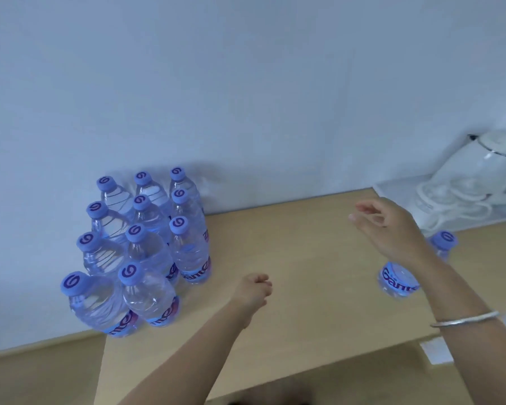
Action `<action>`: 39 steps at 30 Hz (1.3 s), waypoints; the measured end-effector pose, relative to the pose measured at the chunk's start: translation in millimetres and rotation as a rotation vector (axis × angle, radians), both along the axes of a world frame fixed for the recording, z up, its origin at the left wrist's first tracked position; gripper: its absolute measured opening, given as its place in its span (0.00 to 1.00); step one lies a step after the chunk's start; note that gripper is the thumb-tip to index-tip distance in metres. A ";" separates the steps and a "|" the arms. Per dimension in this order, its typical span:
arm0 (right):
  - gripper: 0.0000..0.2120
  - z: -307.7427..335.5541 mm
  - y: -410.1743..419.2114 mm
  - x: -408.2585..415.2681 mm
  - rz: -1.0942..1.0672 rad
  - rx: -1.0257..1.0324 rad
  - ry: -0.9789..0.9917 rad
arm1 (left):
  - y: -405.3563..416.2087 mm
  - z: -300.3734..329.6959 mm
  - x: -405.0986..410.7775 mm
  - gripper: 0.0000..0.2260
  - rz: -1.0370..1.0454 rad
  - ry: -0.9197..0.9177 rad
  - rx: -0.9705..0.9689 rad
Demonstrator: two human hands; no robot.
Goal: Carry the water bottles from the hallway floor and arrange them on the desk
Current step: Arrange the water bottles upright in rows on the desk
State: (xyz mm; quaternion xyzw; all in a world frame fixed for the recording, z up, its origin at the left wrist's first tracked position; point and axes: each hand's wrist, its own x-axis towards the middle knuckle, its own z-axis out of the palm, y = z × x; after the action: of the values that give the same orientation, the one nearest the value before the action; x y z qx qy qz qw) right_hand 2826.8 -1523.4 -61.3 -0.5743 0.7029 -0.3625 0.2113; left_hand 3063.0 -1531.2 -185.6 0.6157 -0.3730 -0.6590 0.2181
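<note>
Wood tabletop (304,252) vs pale wall; bottles (140,244) clustered left, centre free. Left hand (254,290) curled, empty; right hand (392,226) loose, empty.

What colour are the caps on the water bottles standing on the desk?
The caps are light purple-blue with a darker purple swirl on top, clearest in the head view.

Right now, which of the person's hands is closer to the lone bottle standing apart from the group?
Right. The right hand hovers just above and left of the lone bottle, its forearm crossing in front. The left hand sits mid-desk, between that bottle and the group.
</note>
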 end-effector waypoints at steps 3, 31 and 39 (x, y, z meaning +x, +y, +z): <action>0.11 4.0 32.5 -44.1 -0.172 -0.103 0.048 | 2.0 9.1 -29.4 0.16 -0.167 -0.100 -0.104; 0.06 -8.9 61.1 -64.3 0.204 0.143 -0.195 | 83.6 21.6 -101.0 0.33 -0.326 -0.158 -0.203; 0.20 30.1 53.5 9.1 0.354 0.113 -0.254 | 107.6 35.3 -57.2 0.25 -0.179 0.191 -0.349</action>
State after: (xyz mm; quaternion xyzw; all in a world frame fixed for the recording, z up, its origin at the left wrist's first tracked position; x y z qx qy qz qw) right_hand 2835.9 -1469.9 -31.2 -0.6257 0.5780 -0.3493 0.3904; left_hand 3005.8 -1423.7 -150.3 0.4677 -0.5121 -0.6565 0.2965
